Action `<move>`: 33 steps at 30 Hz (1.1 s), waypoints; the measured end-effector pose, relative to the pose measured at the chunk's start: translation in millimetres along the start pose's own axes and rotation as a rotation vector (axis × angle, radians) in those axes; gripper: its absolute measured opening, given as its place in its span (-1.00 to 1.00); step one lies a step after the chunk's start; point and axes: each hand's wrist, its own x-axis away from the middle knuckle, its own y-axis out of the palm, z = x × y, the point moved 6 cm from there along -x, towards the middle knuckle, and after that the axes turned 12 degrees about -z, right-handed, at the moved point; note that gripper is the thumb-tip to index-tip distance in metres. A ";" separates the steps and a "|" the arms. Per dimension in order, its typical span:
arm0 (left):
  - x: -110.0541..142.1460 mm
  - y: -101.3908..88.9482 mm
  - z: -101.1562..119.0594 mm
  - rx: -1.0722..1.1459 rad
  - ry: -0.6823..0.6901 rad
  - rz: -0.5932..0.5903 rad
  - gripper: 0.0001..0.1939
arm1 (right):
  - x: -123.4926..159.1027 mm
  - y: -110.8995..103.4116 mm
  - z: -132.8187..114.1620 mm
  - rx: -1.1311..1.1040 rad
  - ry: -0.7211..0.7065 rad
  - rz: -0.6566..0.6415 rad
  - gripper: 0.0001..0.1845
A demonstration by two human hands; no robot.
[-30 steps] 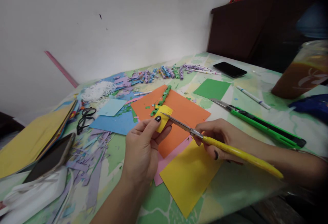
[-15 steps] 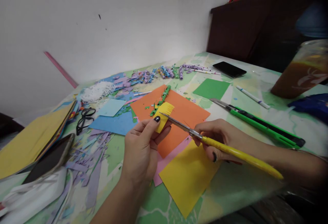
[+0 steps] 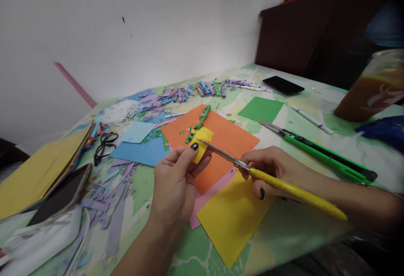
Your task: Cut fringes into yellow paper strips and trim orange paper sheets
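My left hand (image 3: 176,177) pinches a small piece of yellow paper (image 3: 203,138) between thumb and fingers. Fine slits run along that paper's upper edge, making a fringe. My right hand (image 3: 268,171) is closed round a pair of scissors (image 3: 225,155) with long yellow handles, one of which reaches back over the wrist. The blade tips touch or overlap the fringed paper's right side. Beneath the hands lie an orange sheet (image 3: 233,131), a pink sheet (image 3: 200,208) and a larger yellow sheet (image 3: 232,221). A curled green paper strip (image 3: 205,115) rests on the orange sheet.
To the right lie a green box cutter (image 3: 328,154) with its blade out, a marker (image 3: 311,119), a phone (image 3: 283,85) and a cup of brown drink (image 3: 362,93). Purple scraps (image 3: 115,221), glasses (image 3: 104,147) and white string (image 3: 121,112) are leftward. Curled papers (image 3: 205,87) line the back.
Almost nothing differs. The scissor handles have shifted very slightly, and both hands keep their hold near the same place.
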 end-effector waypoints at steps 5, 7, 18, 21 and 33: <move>1.1 -0.1 0.4 0.011 0.010 -0.001 -0.90 | 0.6 -0.4 -2.1 0.015 -0.005 0.005 -0.42; 1.3 -0.2 0.4 0.010 0.006 -0.004 -0.91 | 0.4 -0.8 -3.6 0.028 -0.002 0.007 -0.42; 0.2 0.1 0.8 -0.003 0.003 0.009 -0.90 | 2.1 -1.8 -2.2 0.065 0.014 0.022 -0.49; 0.7 -0.3 0.9 -0.005 0.007 0.014 -0.88 | 2.1 -0.2 0.0 0.024 0.014 0.010 -0.46; 1.1 1.1 0.9 0.004 0.002 -0.007 -0.87 | 1.5 2.3 2.8 -0.039 -0.035 -0.056 -0.47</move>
